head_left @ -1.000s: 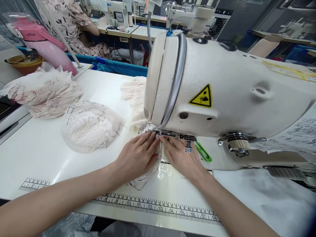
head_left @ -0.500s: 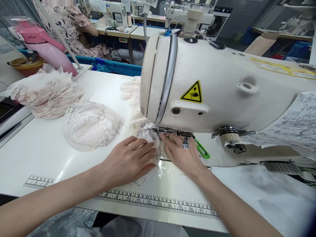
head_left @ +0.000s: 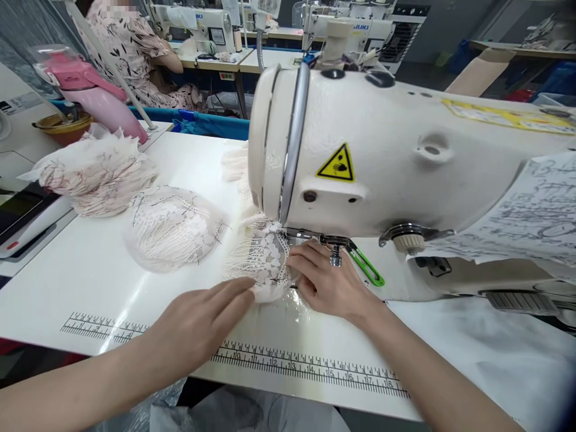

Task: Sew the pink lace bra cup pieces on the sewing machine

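Note:
A white lace piece (head_left: pixel 263 264) lies under the head of a white sewing machine (head_left: pixel 382 156), near the presser foot (head_left: pixel 294 237). My right hand (head_left: pixel 326 282) rests on the table beside the foot, fingers curled against the lace's right edge. My left hand (head_left: pixel 200 324) lies flat, fingers stretched out, its fingertips just touching the near edge of the lace. A green lever (head_left: pixel 366 267) sticks out behind my right hand.
A round lace piece (head_left: pixel 171 228) and a heap of lace pieces (head_left: pixel 96 174) lie to the left on the white table (head_left: pixel 90 276). A printed ruler (head_left: pixel 310 372) runs along the front edge. A pink bottle (head_left: pixel 90 96) stands far left. Another person sits at a machine behind.
My left hand has slid back towards me off the lace, which has bunched up in front of the foot. My right hand stays by the presser foot.

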A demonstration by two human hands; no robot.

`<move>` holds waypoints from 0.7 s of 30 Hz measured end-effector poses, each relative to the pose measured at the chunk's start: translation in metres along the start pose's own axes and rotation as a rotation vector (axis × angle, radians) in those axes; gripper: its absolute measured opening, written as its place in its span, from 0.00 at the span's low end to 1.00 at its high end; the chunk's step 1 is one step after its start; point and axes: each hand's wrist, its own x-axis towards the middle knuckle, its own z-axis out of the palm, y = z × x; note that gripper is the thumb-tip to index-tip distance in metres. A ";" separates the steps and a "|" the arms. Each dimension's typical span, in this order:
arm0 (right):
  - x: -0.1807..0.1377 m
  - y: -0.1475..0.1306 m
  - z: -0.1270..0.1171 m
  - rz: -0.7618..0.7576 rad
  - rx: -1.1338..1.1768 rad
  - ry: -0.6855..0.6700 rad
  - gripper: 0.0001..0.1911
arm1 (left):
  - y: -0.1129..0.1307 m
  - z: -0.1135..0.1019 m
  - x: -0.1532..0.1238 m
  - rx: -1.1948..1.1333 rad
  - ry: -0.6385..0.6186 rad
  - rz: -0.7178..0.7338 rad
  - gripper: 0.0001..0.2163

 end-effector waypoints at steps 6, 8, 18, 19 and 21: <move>0.001 0.003 -0.002 -0.053 0.107 0.062 0.10 | -0.014 -0.007 0.039 -0.130 -0.217 0.022 0.07; 0.000 0.003 -0.002 -0.049 0.093 0.068 0.10 | -0.017 0.004 0.049 -0.069 -0.234 0.103 0.07; -0.001 0.002 -0.002 -0.070 0.152 -0.043 0.10 | -0.022 0.042 0.052 -0.091 0.113 0.117 0.10; -0.001 0.002 -0.002 -0.089 0.164 -0.039 0.10 | -0.022 0.041 0.052 -0.103 0.115 0.105 0.10; 0.001 0.003 -0.002 -0.110 0.174 -0.023 0.10 | -0.021 0.042 0.050 -0.091 0.121 0.094 0.10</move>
